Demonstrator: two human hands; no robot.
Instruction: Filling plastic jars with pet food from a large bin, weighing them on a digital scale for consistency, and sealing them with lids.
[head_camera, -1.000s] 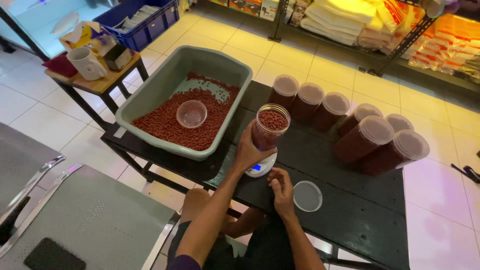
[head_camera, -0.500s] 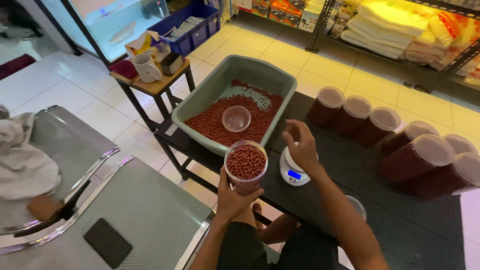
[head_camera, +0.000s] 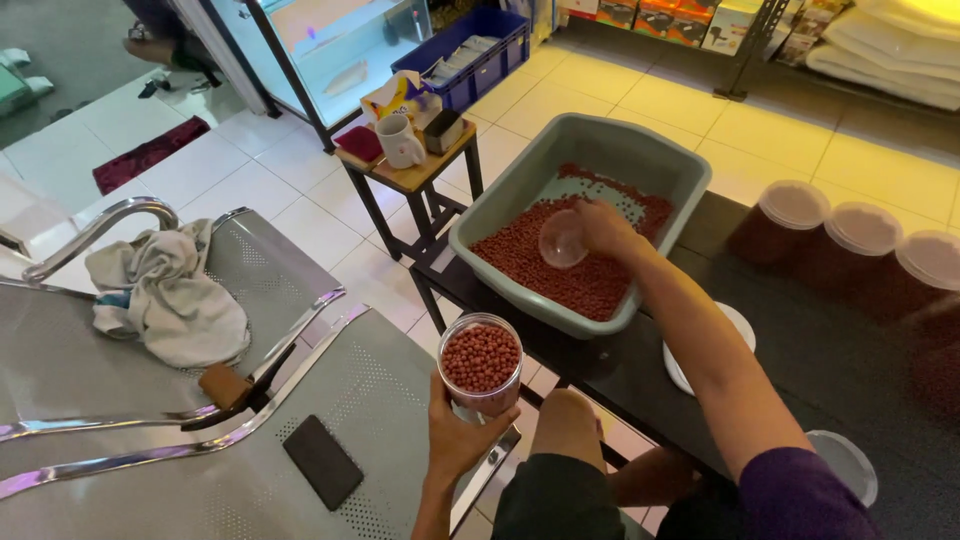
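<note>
The right hand (head_camera: 600, 228) has left the scale for the grey tub (head_camera: 665, 150). At left, the left hand (head_camera: 462, 432) grips the upright pellet jar (head_camera: 481, 362) low over the bench; up-right, the nearer right hand grasps the clear scoop (head_camera: 562, 240).

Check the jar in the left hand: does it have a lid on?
No, the clear jar held up by the left hand is open at the top, with the red pellets exposed to the brim.
</note>
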